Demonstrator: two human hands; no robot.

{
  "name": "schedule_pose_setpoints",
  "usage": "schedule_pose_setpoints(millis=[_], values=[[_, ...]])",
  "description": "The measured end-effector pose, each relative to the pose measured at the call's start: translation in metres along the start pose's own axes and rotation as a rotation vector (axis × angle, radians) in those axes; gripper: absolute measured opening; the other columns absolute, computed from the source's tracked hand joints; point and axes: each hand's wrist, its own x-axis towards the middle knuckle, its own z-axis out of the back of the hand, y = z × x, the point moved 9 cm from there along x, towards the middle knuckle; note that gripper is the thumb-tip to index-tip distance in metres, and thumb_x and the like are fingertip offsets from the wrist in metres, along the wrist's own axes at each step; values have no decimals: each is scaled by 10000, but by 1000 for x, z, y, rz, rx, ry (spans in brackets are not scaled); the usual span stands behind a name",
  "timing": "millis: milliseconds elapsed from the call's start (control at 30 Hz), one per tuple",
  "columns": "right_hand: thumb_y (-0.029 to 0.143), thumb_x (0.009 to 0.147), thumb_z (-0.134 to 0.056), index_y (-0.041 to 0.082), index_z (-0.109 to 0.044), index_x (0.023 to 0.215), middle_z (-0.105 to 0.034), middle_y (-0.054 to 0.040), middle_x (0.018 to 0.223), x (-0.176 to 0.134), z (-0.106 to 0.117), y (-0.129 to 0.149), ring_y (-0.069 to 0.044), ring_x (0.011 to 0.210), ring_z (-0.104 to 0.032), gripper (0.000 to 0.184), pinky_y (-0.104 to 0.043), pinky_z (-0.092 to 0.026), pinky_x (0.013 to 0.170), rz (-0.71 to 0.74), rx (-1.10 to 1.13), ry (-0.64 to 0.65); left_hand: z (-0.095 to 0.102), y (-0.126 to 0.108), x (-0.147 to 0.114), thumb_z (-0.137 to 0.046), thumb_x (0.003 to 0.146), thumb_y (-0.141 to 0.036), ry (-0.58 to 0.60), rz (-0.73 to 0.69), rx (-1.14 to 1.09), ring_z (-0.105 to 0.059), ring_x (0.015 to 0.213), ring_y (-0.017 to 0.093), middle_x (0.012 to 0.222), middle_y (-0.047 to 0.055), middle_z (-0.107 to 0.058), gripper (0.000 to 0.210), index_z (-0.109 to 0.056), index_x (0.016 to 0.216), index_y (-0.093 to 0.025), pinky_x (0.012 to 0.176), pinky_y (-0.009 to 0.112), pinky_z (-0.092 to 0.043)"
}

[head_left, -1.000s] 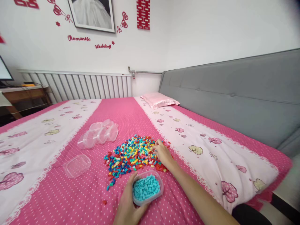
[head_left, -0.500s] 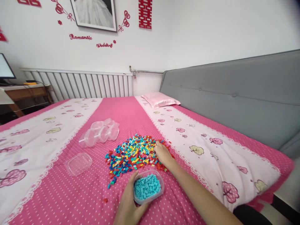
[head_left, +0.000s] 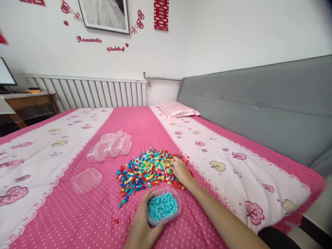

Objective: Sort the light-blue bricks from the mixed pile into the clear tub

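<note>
My left hand [head_left: 145, 218] is wrapped round the side of a clear plastic container [head_left: 178, 211], close to me on the bed. Turquoise building bricks [head_left: 163, 206] fill much of it. Beyond the container spreads a loose pile of small building bricks [head_left: 147, 171] in blue, turquoise, yellow, red and white. At the pile's right side my right hand [head_left: 180, 169] reaches in, its fingers bent and closed at the bricks. Whatever those fingertips hold, if anything, is too small and hidden to make out.
Several clear empty containers [head_left: 111, 147] stand grouped left of the pile. A clear lid [head_left: 87, 180] lies nearer on the pink bedspread [head_left: 132, 121]. One red brick [head_left: 116, 221] sits apart, left of my left hand. A pink pillow [head_left: 177, 110] rests by the grey headboard [head_left: 246, 93].
My right hand has shifted very slightly left at the pile. My left hand and the container stay in place.
</note>
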Motion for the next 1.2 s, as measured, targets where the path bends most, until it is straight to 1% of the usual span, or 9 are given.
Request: schedule_pose_setpoints(millis=[167,300,433,600,700,800,900,1067,1200], values=[[341,979,-623,142,-664,1060,-695,-53,1046,-3,9,-5,-188,928,-681,219,-402,-570,853,20,218,-13,-1,2,-3,-729,836,-357,-18,11,-42,-606,1254,333,1393,136,-590,767,-357,1498,-251,1013,488,-552],[388,914,-676,148,-709,912,-745,-51,879,-20,16,-7,-191,799,-713,243,-348,-580,766,43,388,14,-3,2,-5,-724,836,-327,-3,32,-39,-583,1283,324,1418,134,-567,771,-339,1500,-256,1040,481,-534],[474,843,-695,165,-728,839,-764,-84,851,-45,25,-1,-234,776,-720,311,-356,-572,735,63,495,-27,-4,3,-7,-736,836,-351,17,57,-32,-562,1302,335,1420,154,-555,804,-306,1508,-248,1062,501,-512],[392,884,-677,199,-740,857,-763,-67,859,-77,31,26,-238,814,-712,205,-362,-552,771,109,550,-28,-3,-1,-7,-748,832,-344,-2,73,-1,-579,1275,343,1398,158,-562,769,-337,1476,-250,1031,502,-533],[315,880,-714,235,-740,834,-755,-31,861,-99,31,49,-225,849,-697,97,-351,-529,812,178,546,25,-4,-8,-6,-749,831,-342,19,60,17,-576,1273,334,1398,137,-557,763,-334,1467,-269,1040,502,-522],[224,927,-675,241,-727,876,-744,-16,871,-120,37,76,-203,854,-674,75,-335,-519,801,389,432,9,-6,-15,-4,-748,837,-330,48,44,15,-556,1288,324,1408,132,-537,799,-287,1487,-274,1069,511,-492],[189,959,-630,229,-717,910,-738,-20,882,-132,38,87,-201,837,-648,107,-346,-497,780,519,301,-14,-8,-19,-3,-751,843,-315,68,54,12,-540,1298,305,1413,112,-528,812,-269,1496,-291,1092,507,-467],[158,950,-645,202,-704,938,-736,-23,895,-131,41,83,-199,851,-632,75,-364,-449,811,526,207,-57,-7,-26,-1,-779,821,-329,69,23,32,-543,1284,301,1401,96,-532,846,-272,1498,-293,1084,494,-470],[159,948,-654,205,-696,911,-748,-4,896,-132,37,83,-186,825,-629,72,-370,-418,828,539,165,-38,-8,-28,1,-773,827,-328,74,8,26,-547,1280,303,1396,104,-536,839,-271,1498,-274,1085,503,-467]])
